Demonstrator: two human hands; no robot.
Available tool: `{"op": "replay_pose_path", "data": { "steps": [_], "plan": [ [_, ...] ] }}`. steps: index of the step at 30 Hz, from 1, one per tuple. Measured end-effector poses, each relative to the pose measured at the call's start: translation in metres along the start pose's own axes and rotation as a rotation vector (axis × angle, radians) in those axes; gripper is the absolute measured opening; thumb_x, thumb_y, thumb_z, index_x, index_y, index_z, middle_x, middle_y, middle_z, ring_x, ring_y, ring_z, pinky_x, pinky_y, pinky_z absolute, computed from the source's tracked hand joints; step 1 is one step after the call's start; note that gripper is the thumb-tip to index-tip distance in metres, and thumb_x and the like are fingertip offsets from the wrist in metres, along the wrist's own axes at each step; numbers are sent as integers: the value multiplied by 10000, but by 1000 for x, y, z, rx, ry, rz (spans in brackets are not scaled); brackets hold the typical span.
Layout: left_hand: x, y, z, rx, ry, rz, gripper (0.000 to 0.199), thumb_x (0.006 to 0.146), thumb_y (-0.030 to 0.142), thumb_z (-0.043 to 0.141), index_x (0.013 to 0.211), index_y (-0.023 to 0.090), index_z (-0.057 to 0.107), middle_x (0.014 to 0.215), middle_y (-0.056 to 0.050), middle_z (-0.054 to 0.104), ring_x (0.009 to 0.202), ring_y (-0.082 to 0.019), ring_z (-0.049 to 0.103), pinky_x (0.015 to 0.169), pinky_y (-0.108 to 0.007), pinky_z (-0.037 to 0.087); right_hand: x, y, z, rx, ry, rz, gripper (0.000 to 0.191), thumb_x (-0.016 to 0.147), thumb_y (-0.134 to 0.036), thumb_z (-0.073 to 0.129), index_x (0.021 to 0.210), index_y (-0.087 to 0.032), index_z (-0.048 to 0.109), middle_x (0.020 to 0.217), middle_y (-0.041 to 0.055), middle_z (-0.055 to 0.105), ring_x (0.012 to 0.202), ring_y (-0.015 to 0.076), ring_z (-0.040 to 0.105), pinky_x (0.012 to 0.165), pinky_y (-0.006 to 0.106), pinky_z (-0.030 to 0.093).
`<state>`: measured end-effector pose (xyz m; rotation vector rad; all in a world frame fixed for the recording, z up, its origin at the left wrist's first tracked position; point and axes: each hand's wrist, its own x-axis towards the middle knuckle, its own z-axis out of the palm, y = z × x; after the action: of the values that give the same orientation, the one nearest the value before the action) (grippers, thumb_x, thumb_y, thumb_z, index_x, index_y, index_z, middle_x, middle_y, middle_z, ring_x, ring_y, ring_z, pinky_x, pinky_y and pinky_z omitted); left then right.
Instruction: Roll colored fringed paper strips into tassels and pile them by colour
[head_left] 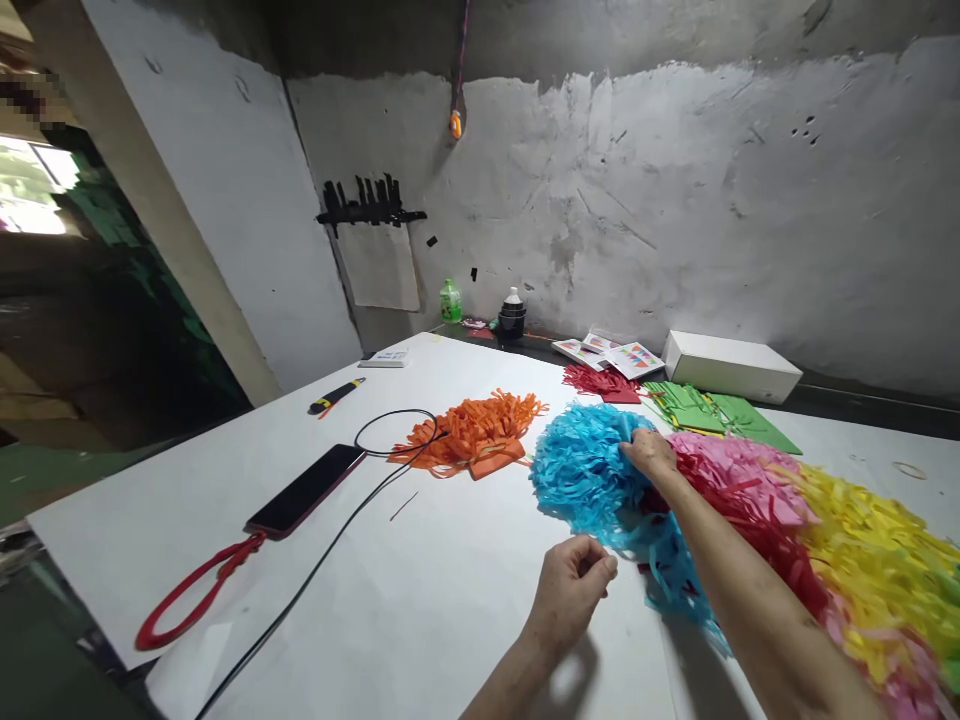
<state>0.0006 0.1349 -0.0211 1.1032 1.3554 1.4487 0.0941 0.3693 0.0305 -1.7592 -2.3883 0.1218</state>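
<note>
My right hand reaches across to a fluffy bunch of blue paper fringe, its fingers closed on the right side of it; the fingertips are partly hidden. Nearer to me, my left hand hovers over the white table with fingers curled and thumb against them. Whatever it may pinch is too small or hidden to see. Under my right forearm lie dark red fringe, pink fringe and yellow fringe. To the left of the blue bunch rests an orange fringe bundle.
A phone with a red strap, a black cable and a utility knife lie at left. Farther back are red fringe, green paper sheets, printed cards and a white box. Bottles stand by the wall.
</note>
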Motion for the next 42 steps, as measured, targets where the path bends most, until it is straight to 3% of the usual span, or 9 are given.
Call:
{"op": "replay_pose_path", "data": {
  "steps": [3,12,21,26,31,34,37,42],
  "plan": [
    [0,1,1,-19,-2,-18,162,748,273,615,639,155,594,604,-7,556,563,-130,504,557,-256,443,4,0,-10,-41,14,4,267,1003,-412,567,1077,-175,665,1121,73,672,982,200,656,877,395,549],
    [1,-2,1,-36,3,-36,141,722,268,607,635,158,588,583,3,532,552,-130,499,549,-258,454,16,-12,-59,-81,41,-177,288,1018,-410,538,973,-162,676,1027,57,695,953,189,660,893,398,530],
    [3,-7,-1,-40,-3,-26,154,730,284,620,635,164,604,561,9,537,542,-127,504,539,-245,439,37,-22,-114,-13,49,-248,349,995,-445,558,869,-142,677,838,11,694,760,163,661,744,321,535],
    [5,-11,-1,-29,9,-27,140,717,277,603,627,170,600,562,3,545,537,-137,514,529,-254,431,36,-22,-144,31,229,-247,387,983,-376,490,733,-178,710,717,47,701,719,189,654,614,260,404],
    [7,-13,-2,-18,15,-18,125,705,261,600,621,168,605,553,6,539,533,-139,513,532,-259,432,24,-13,-179,105,475,-235,312,931,-362,504,781,-178,707,783,87,712,761,223,635,601,276,340],
    [9,-15,-4,-20,26,-5,151,713,280,625,617,165,605,555,8,541,535,-135,516,539,-255,433,16,-7,-197,180,569,-230,376,955,-381,440,802,-159,702,757,91,701,752,215,619,609,279,338],
    [13,-17,-6,-39,42,12,212,719,329,659,608,161,596,557,8,538,536,-130,506,532,-249,436,7,-4,-205,261,507,-275,439,906,-463,510,637,-153,665,570,52,619,620,182,587,563,264,328],
    [12,-4,-11,-118,60,82,335,741,480,703,719,154,633,664,2,569,615,-135,529,576,-251,478,-27,-4,-188,458,393,-340,511,899,-544,423,702,-147,677,508,9,540,508,168,564,486,235,369]
  ]
}}
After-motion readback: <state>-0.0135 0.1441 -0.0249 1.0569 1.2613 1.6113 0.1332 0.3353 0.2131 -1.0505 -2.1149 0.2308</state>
